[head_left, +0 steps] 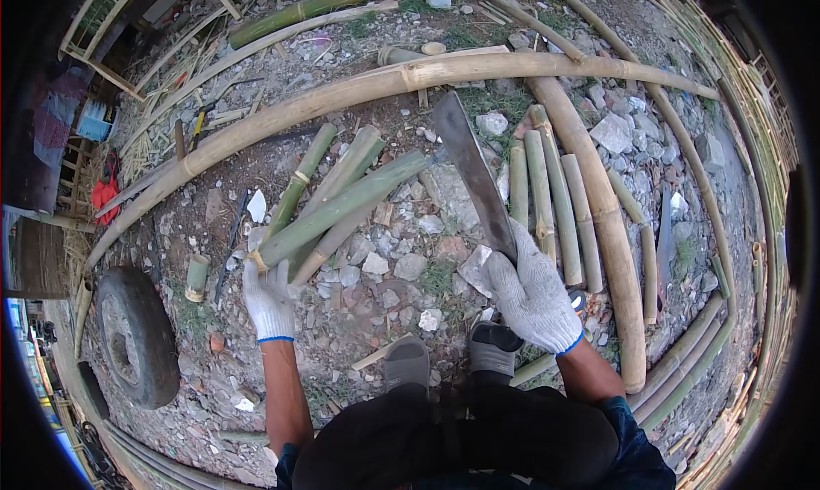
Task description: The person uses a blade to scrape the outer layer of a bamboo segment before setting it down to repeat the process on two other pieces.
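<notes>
My right hand (536, 292), in a white knitted glove with a blue cuff, grips a machete (471, 170). Its broad dark blade points away from me and slightly left. My left hand (270, 302), gloved the same way, is at the near end of a green bamboo piece (350, 206), fingers curled about that end. This piece slants up to the right across other cut bamboo pieces (301, 178) lying on the rubble. Just right of the blade, several shorter bamboo pieces (559, 195) lie side by side. The machete's handle is hidden inside my right glove.
A long bamboo pole (342, 97) crosses the ground ahead, and a thick one (611, 242) runs along my right. An old tyre (137, 336) lies at left, near a short bamboo stub (197, 278). A saw (664, 234) lies at right. Broken stones (411, 267) cover the ground.
</notes>
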Demonstrator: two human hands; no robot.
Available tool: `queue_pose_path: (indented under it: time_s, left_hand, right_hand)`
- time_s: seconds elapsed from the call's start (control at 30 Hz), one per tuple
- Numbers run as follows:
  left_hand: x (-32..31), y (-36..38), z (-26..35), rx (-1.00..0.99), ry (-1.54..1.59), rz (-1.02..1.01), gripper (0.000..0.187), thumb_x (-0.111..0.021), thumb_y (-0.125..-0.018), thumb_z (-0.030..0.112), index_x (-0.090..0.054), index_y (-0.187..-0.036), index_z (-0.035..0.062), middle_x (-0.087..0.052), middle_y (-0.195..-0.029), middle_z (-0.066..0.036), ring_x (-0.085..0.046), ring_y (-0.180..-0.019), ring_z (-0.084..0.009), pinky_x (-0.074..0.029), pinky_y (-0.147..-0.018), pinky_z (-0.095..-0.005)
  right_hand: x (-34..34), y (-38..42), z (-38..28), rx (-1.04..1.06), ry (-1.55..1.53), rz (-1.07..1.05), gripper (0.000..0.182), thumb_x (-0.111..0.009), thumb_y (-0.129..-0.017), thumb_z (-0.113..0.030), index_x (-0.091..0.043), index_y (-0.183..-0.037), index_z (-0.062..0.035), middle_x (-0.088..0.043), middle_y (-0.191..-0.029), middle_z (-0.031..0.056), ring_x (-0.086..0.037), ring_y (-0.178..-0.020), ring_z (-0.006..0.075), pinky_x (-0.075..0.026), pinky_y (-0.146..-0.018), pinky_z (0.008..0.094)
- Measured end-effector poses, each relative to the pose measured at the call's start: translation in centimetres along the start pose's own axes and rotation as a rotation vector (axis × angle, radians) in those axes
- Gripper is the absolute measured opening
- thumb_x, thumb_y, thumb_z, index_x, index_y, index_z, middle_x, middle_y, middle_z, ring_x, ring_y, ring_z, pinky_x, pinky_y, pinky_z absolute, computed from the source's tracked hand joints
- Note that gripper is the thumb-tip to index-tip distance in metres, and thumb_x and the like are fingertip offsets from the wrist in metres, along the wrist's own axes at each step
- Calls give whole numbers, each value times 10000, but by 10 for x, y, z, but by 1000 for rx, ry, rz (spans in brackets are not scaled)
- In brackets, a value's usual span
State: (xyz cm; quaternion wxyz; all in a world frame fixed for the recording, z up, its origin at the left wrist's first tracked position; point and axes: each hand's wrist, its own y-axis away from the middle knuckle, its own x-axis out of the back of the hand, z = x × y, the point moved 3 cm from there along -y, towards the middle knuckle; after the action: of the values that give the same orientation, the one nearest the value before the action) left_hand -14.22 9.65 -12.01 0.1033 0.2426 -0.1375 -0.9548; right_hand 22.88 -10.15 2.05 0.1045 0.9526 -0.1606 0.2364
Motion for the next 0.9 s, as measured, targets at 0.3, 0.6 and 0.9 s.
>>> queue_pose_path:
  time_s: [0.3,0.6,0.9]
  left_hand:
    - [36,-69,-9,-80,-126,197,452,-630,-1053,364,-570,-1370,46,-614,-1343,-111,-597,-1206,-223,-503,-1054,-363]
    - [35,-32,-20,-84,-402,150,471,-632,-1038,289,-561,-1372,-35,-602,-1338,-128,-560,-1201,-193,-458,-1001,-356]
    - [-20,11,-30,-391,-897,-28,607,-610,-1052,233,-405,-1527,-85,-493,-1508,-226,-481,-1393,-295,-363,-1179,-400]
  right_hand:
    - [-5,-15,46,72,126,112,537,-548,-1026,-240,-450,-1487,16,-704,-1031,313,-695,-998,480,-539,-874,510]
    - [35,-44,223,-438,558,320,397,-582,-970,-369,-706,-1104,-16,-724,-1009,300,-697,-993,473,-544,-913,530]
    - [19,-25,263,-604,683,310,535,-746,-842,-519,-723,-988,-4,-741,-967,282,-722,-964,441,-564,-872,514]
